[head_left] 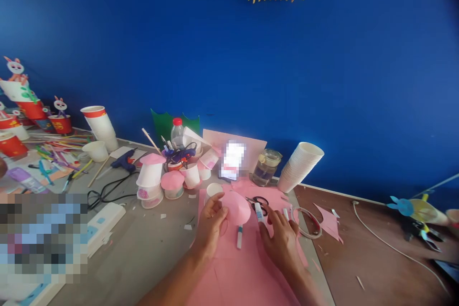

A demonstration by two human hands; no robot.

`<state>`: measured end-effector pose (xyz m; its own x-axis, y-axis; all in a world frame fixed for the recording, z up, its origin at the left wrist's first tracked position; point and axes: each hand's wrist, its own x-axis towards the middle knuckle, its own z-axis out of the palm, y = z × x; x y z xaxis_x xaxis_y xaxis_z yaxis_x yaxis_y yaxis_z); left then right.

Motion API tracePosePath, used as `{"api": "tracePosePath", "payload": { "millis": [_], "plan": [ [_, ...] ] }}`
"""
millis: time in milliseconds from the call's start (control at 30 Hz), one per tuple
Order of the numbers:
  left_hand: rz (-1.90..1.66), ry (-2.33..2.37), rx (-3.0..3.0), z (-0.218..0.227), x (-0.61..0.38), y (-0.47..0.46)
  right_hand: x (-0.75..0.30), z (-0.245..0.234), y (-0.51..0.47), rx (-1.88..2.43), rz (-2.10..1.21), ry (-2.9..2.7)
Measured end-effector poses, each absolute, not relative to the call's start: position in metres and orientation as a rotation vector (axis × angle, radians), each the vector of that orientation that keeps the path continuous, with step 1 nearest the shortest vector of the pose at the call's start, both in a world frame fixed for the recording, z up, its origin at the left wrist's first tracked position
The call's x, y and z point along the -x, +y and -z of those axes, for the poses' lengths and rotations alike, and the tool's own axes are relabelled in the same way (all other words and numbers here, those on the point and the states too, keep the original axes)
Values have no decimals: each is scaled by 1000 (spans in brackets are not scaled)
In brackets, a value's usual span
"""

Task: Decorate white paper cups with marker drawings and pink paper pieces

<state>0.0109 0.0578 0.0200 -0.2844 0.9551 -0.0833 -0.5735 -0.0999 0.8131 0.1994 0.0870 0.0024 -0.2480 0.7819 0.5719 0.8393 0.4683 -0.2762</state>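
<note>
Pink disc [236,208] in left fingers [215,199]

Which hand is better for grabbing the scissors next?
Probably the right hand: it's closer to the scissors, though I can't tell if it grips the white marker. The left hand is farther away and holds the rounded pink paper.

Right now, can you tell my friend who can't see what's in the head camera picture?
A left hand holds a round pink paper piece, while the right hand is over a pink sheet near black-handled scissors. Behind them are a glass jar and a leaning stack of white cups, before a blue wall.
</note>
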Motion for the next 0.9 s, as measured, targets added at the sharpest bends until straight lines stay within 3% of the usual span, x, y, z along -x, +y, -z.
{"api": "tracePosePath", "payload": {
  "millis": [200, 433, 700, 900],
  "plan": [
    [-1641, 896, -619, -25, -11, 55, -192, -25, 74, 1048, -187, -1943],
    [-1524, 859, -658, -32, -11, 52, -187, -31, 67, 998, -301, -2018],
    [-1516, 930, -699, -35, -10, 51, -176, -50, 71, 858, -186, -2211],
    [-1513, 961, -719, -34, -9, 51, -157, -35, 75, 789, -140, -2232]
  ]
}}
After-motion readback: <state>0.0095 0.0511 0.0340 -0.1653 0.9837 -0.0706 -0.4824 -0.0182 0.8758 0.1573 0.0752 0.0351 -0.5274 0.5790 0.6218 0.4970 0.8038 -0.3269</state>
